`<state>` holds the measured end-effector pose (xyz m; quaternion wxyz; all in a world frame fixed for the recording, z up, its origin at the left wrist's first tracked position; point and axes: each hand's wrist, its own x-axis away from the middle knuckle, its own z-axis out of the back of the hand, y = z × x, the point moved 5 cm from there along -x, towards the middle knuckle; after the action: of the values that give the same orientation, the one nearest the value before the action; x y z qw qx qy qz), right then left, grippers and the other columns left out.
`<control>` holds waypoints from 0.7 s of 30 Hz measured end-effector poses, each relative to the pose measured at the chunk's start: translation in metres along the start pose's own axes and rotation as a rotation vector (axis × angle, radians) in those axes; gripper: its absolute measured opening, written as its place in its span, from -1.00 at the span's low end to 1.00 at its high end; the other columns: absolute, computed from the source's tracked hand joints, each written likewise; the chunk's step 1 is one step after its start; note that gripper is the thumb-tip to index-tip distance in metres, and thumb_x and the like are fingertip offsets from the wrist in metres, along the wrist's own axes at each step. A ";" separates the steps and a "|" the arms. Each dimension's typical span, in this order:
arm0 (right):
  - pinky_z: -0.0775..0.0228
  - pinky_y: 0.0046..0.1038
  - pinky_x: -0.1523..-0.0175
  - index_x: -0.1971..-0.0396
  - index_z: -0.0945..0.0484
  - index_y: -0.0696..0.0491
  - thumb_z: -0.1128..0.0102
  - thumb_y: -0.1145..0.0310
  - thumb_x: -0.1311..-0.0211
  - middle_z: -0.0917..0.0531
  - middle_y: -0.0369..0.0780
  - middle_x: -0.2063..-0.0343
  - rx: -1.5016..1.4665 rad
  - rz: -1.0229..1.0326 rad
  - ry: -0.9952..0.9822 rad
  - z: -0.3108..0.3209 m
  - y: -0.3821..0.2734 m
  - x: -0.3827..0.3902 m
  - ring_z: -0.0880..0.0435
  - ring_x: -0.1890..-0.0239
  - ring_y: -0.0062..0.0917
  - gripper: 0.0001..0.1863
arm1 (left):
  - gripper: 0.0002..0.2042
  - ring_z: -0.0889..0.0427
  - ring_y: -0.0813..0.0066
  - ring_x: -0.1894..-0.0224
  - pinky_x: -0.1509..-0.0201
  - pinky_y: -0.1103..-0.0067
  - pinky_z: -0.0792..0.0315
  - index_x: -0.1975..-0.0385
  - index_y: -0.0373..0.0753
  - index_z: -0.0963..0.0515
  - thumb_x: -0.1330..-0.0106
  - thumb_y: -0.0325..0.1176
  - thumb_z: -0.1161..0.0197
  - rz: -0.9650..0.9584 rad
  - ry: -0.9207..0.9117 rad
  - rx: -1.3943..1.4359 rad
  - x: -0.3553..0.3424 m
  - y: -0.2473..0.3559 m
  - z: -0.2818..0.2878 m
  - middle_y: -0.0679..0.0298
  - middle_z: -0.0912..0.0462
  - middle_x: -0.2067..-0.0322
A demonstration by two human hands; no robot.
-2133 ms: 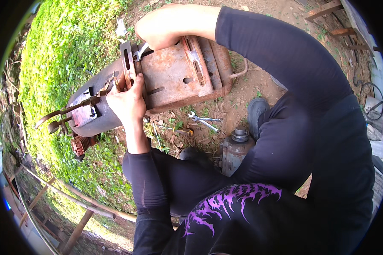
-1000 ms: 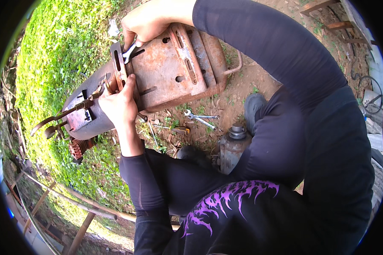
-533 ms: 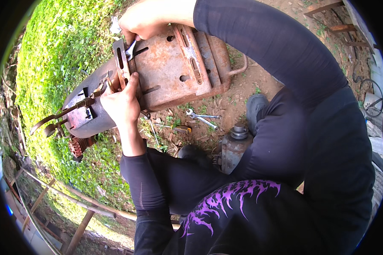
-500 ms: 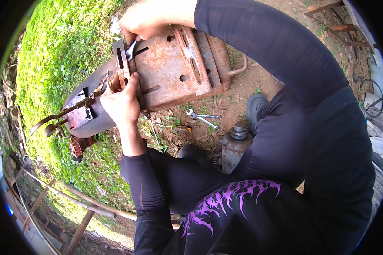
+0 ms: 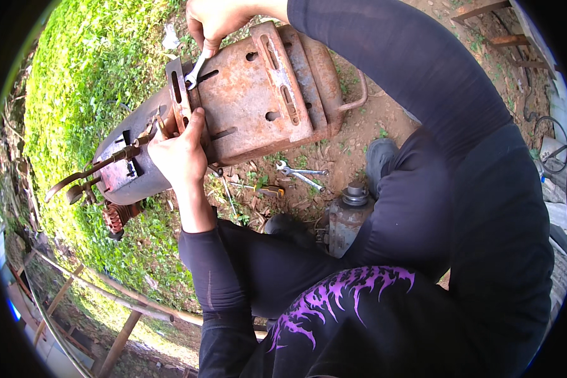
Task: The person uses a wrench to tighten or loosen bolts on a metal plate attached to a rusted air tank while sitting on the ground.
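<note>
A rusty compressor tank (image 5: 154,108) lies before me with a flat steel mounting plate (image 5: 233,94) on top. My right hand (image 5: 217,22) pinches the upper end of a silver wrench (image 5: 198,70). The wrench's jaw end rests at the slotted bracket (image 5: 176,88) across the plate's left side; whatever fastener it meets is too small to make out. With my left hand (image 5: 179,151) I grip the near end of that bracket, thumb on top and the other fingers mostly hidden beneath. A second slotted bracket (image 5: 281,79) crosses the plate further right.
Two more wrenches (image 5: 301,171) lie crossed on the dirt, near a screwdriver with a yellow and black handle (image 5: 271,190). A rusty bottle jack (image 5: 349,220) stands between my legs. Bent pipe fittings (image 5: 94,167) stick out at the tank's left. A metal loop handle (image 5: 359,94) projects right.
My right hand has shifted up and to the right, swinging the wrench handle with it, and more of the wrench shows. My left hand stays on the bracket.
</note>
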<state>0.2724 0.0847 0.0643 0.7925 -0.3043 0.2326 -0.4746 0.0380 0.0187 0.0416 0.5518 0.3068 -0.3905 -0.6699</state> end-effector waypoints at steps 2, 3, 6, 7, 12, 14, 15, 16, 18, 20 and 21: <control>-0.52 -0.33 0.26 0.32 -0.74 0.05 -0.62 0.38 0.27 -0.76 -0.21 0.40 -0.114 -0.044 0.047 0.019 0.014 0.016 -0.69 0.35 -0.44 -0.62 | -0.78 -0.46 0.71 0.47 0.36 0.66 -0.36 0.24 -0.42 -0.70 -0.19 -0.42 -0.43 -0.014 -0.048 0.009 -0.006 0.009 -0.015 0.38 -0.67 0.47; -0.50 -0.34 0.31 0.34 -0.74 0.06 -0.63 0.40 0.29 -0.75 -0.22 0.42 -0.208 -0.105 0.108 0.021 0.022 0.018 -0.67 0.39 -0.47 -0.63 | -0.78 -0.46 0.71 0.47 0.35 0.66 -0.36 0.24 -0.42 -0.70 -0.18 -0.42 -0.43 -0.012 -0.054 -0.002 -0.007 0.009 -0.015 0.38 -0.68 0.46; -0.33 -0.40 0.59 0.42 -0.74 0.06 -0.56 0.41 0.19 -0.67 -0.20 0.61 -0.664 -0.219 0.222 -0.004 0.041 0.011 -0.53 0.66 -0.54 -0.76 | -0.78 -0.48 0.71 0.44 0.32 0.66 -0.38 0.24 -0.42 -0.70 -0.18 -0.41 -0.44 -0.032 -0.029 -0.004 -0.004 0.003 -0.008 0.37 -0.68 0.45; -0.27 -0.39 0.63 0.44 -0.73 0.06 -0.52 0.38 0.15 -0.64 -0.21 0.66 -0.669 -0.365 0.234 -0.012 0.051 0.007 -0.48 0.71 -0.53 -0.79 | -0.78 -0.48 0.71 0.43 0.31 0.66 -0.38 0.24 -0.42 -0.70 -0.18 -0.42 -0.43 -0.016 -0.021 -0.011 -0.002 0.001 -0.005 0.36 -0.69 0.44; -0.12 -0.33 0.74 0.59 -0.69 0.04 -0.27 0.26 -0.08 -0.52 -0.22 0.78 -0.759 -0.656 0.384 -0.021 0.065 0.001 -0.36 0.84 -0.45 -0.81 | -0.76 -0.50 0.70 0.41 0.28 0.67 -0.40 0.20 -0.45 -0.69 -0.18 -0.44 -0.43 0.014 -0.010 0.003 -0.001 0.001 -0.003 0.34 -0.70 0.42; -0.14 -0.32 0.72 0.58 -0.69 0.05 -0.15 0.31 -0.16 -0.52 -0.21 0.78 -0.830 -0.747 0.605 -0.027 0.084 -0.006 -0.41 0.81 -0.43 -0.78 | -0.75 -0.51 0.70 0.40 0.26 0.67 -0.41 0.19 -0.45 -0.69 -0.18 -0.45 -0.42 0.016 -0.039 0.037 -0.004 0.003 -0.010 0.34 -0.70 0.41; -0.18 -0.32 0.69 0.54 -0.70 0.05 -0.15 0.31 -0.17 -0.54 -0.20 0.76 -0.863 -0.630 0.668 -0.032 0.089 -0.018 -0.46 0.77 -0.42 -0.79 | -0.75 -0.51 0.69 0.40 0.26 0.67 -0.41 0.19 -0.45 -0.69 -0.18 -0.45 -0.42 0.020 -0.045 0.049 -0.005 0.004 -0.013 0.33 -0.70 0.40; -0.22 -0.31 0.66 0.50 -0.71 0.05 -0.14 0.32 -0.17 -0.57 -0.19 0.74 -0.891 -0.505 0.726 -0.035 0.088 -0.027 -0.50 0.73 -0.42 -0.80 | -0.75 -0.52 0.69 0.40 0.25 0.66 -0.42 0.19 -0.46 -0.69 -0.18 -0.45 -0.42 0.023 -0.046 0.060 -0.005 0.005 -0.014 0.33 -0.70 0.40; -0.41 -0.32 0.45 0.36 -0.74 0.01 -0.13 0.27 -0.23 -0.71 -0.15 0.58 -0.821 -0.649 0.710 -0.028 0.055 -0.022 -0.68 0.50 -0.42 -0.78 | -0.74 -0.53 0.68 0.39 0.23 0.65 -0.44 0.18 -0.47 -0.68 -0.18 -0.44 -0.42 0.034 -0.027 0.062 -0.004 -0.002 -0.005 0.30 -0.71 0.38; -0.49 -0.35 0.35 0.45 -0.63 0.12 -0.13 0.28 -0.22 -0.68 -0.10 0.57 -0.990 -0.823 0.878 -0.025 0.038 -0.005 -0.69 0.50 -0.40 -0.77 | -0.72 -0.54 0.66 0.39 0.22 0.63 -0.45 0.17 -0.48 -0.68 -0.17 -0.44 -0.42 0.010 -0.022 0.024 -0.004 -0.002 -0.004 0.28 -0.72 0.38; -0.53 -0.37 0.30 0.50 -0.57 0.18 -0.13 0.29 -0.21 -0.67 -0.08 0.56 -1.080 -0.908 0.953 -0.028 0.036 -0.005 -0.69 0.51 -0.39 -0.75 | -0.72 -0.55 0.65 0.39 0.21 0.62 -0.45 0.17 -0.48 -0.67 -0.17 -0.44 -0.42 0.005 -0.013 0.002 -0.004 -0.003 -0.001 0.27 -0.72 0.37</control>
<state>0.2737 0.0953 0.0194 0.0886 -0.4723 0.5912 -0.6478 0.0382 0.0229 0.0386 0.5506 0.3020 -0.3955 -0.6702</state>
